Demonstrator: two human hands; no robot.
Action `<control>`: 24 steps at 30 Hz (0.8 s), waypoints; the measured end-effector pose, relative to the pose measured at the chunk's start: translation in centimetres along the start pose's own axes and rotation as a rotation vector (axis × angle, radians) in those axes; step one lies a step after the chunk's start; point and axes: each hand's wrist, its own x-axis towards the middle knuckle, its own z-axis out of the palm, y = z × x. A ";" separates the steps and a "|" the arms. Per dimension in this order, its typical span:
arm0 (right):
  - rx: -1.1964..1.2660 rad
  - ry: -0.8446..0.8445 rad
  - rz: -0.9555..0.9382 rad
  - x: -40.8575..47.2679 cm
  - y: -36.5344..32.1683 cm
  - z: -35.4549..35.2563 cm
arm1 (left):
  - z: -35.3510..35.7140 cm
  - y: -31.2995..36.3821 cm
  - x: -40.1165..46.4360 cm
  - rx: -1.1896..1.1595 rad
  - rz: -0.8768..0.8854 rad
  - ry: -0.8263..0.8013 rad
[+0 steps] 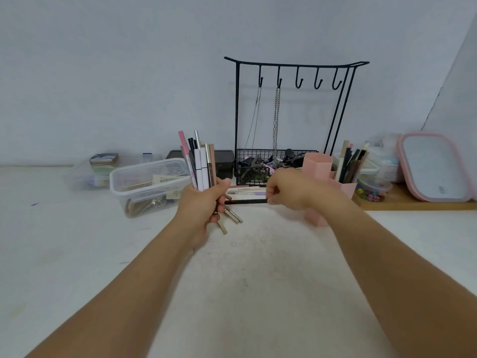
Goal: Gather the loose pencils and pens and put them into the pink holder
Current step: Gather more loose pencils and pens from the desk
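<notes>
While the left hand (204,200) is clenched around an upright bundle (198,164) of pens and pencils, I note the right hand (286,189) pinching the right end of a dark pencil (245,201). That pencil lies level, its long axis running left to right, spanning the gap between the two hands; its left end sits just beside the left fist. The holder (318,164) stands immediately behind and to the right of the right hand, so I judge the right hand nearer to it and better placed for any drop. Its openings face up, so a level pencil must be tipped upright first.

Counts, as far as visible: roughly eight sticks in the bundle, though overlap prevents certainty. One dark pencil in the right pinch. About three loose sticks (245,191) lie level on the table (258,254) behind that pencil, and two or three more (233,215) lie slanted below the left fist. Several pens (352,164) already stand in the holder's right compartment. Gathering is not complete.
</notes>
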 end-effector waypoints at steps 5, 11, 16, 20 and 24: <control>0.217 0.005 -0.013 -2.7 0.2 -3.9 | 0.0 0.0 0.0 -0.024 0.002 0.014; 0.912 -0.214 -0.169 -2.6 -2.4 -1.9 | 0.6 0.6 -0.6 -0.050 0.059 -0.055; 0.871 -0.171 -0.249 -1.9 -4.6 -0.2 | 0.9 0.4 -1.2 0.100 0.111 -0.034; 0.442 -0.161 -0.191 -2.8 -4.4 -2.3 | 1.4 0.3 -1.9 0.181 0.116 -0.046; 0.320 -0.410 0.012 -5.1 -4.3 -5.0 | 3.0 0.2 -3.5 0.318 0.147 -0.126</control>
